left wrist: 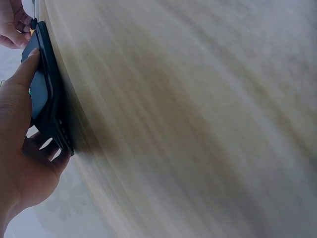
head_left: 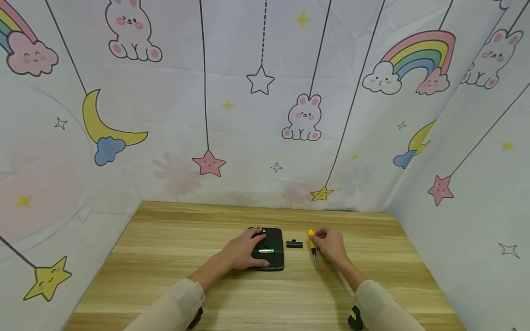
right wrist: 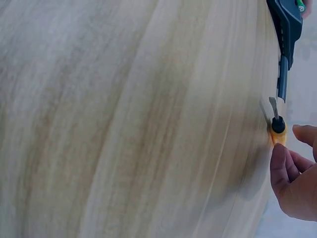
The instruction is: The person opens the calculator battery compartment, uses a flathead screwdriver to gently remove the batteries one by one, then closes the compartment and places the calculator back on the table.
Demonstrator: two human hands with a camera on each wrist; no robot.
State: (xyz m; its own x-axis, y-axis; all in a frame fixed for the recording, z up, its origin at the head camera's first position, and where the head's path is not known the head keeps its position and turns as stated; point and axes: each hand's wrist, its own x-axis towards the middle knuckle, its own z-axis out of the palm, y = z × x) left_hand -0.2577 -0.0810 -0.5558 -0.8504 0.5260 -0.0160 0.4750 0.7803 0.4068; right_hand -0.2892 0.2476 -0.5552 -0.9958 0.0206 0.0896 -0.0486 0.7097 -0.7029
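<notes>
left hand (head_left: 242,250) flat on black device (head_left: 275,243), right hand (head_left: 331,243) pinching yellow screwdriver (head_left: 312,246)

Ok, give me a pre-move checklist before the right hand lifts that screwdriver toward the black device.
1. Left hand steadies the black device: ok, it rests on top and the device lies flat on the table.
2. Right hand has the screwdriver: ok by the head view, fingers at the yellow handle; how firmly, cannot tell.
3. Screwdriver tip free: ok, the shaft lies on the table pointing toward the person, nothing on it.
4. Green battery seated in the device: cannot tell; it lies on the device by the left fingers.
5. Small black piece out of the way: not ok, it lies between device and screwdriver.
</notes>
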